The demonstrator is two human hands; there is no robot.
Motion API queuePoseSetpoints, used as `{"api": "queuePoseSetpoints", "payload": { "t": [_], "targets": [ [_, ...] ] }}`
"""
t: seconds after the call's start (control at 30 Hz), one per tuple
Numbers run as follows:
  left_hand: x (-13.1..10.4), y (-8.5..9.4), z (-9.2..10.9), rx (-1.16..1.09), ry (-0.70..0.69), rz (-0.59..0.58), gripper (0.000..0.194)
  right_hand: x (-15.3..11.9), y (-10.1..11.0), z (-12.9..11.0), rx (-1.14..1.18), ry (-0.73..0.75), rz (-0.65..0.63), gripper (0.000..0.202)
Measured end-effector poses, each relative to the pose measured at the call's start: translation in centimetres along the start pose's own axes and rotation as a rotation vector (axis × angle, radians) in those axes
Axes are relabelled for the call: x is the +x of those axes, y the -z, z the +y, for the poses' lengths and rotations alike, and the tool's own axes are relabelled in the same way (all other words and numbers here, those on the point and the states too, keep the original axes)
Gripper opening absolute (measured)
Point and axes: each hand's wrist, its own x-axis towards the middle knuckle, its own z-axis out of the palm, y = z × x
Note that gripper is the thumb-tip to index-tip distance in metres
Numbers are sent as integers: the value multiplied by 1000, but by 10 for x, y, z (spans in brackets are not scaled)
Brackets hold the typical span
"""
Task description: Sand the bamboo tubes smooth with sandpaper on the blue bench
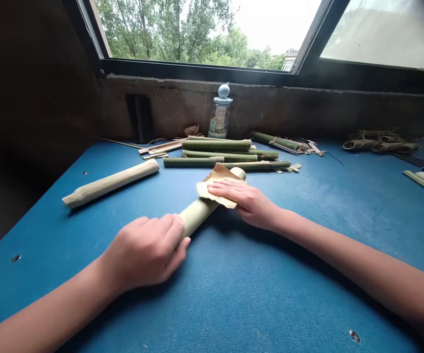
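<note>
A pale, peeled bamboo tube [197,215] lies at a slant in the middle of the blue table. Its near end is wrapped in the fingers of my left hand [147,250]. Over the tube's far part, my right hand [243,198] presses a creased, tan sheet of what looks like sandpaper [219,185] onto the surface. The tube's far tip shows just beyond the sheet. A second peeled tube [112,184] rests to the left, touched by neither hand.
Green bamboo pieces [215,145] lie behind the tube, with thin strips beside them. A clear bottle with a blue top [219,115] stands by the wall under the window. More bamboo tubes [379,146] sit at the back right of the table [288,299].
</note>
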Motion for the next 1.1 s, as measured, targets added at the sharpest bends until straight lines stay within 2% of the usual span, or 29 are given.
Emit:
{"api": "queuePoseSetpoints", "payload": {
  "t": [0.07, 0.2, 0.27, 0.37, 0.43, 0.6, 0.67, 0.73, 0.8, 0.9, 0.97, 1.0, 1.03, 1.1],
  "targets": [
    [1, 9, 11, 36, 13, -5, 30, -2, 8, 14, 80, 29, -2, 44],
    [1, 13, 16, 101, 95, -80, 48, -6, 18, 43, 56, -213, 133, 37],
    [-1, 9, 15, 76, 85, -55, 53, -6, 15, 37, 55, -202, 140, 38],
    [-3, 8, 16, 43, 59, -3, 51, -5, 9, 19, 112, -3, 32, 43],
    [-4, 12, 22, 30, 52, 8, 53, -4, 8, 17, 134, 45, 12, 42],
    [-8, 26, 43, 38, 67, 2, 58, -4, 15, 44, 22, -147, 144, 35],
    [-10, 30, 46, 59, 31, -30, 56, -3, 13, 45, 1, -187, 172, 34],
    [-11, 31, 47, 58, -12, -82, 51, 2, 7, 31, 0, -176, 184, 32],
    [-11, 31, 45, 40, -42, -121, 46, 9, -1, 5, 42, -115, 147, 30],
    [-12, 29, 44, -21, -68, -78, 44, 18, -14, -36, 211, 86, -12, 34],
    [-12, 27, 43, -68, -51, -53, 44, 20, -15, -43, 318, 213, -79, 36],
    [-12, 27, 43, -87, -36, -59, 44, 19, -13, -37, 336, 225, -78, 35],
    [-11, 27, 43, -102, -21, -75, 45, 18, -10, -25, 329, 175, -44, 33],
    [-10, 28, 40, -132, -5, -110, 46, 14, -1, 7, 262, -50, 80, 30]
  ]
}}
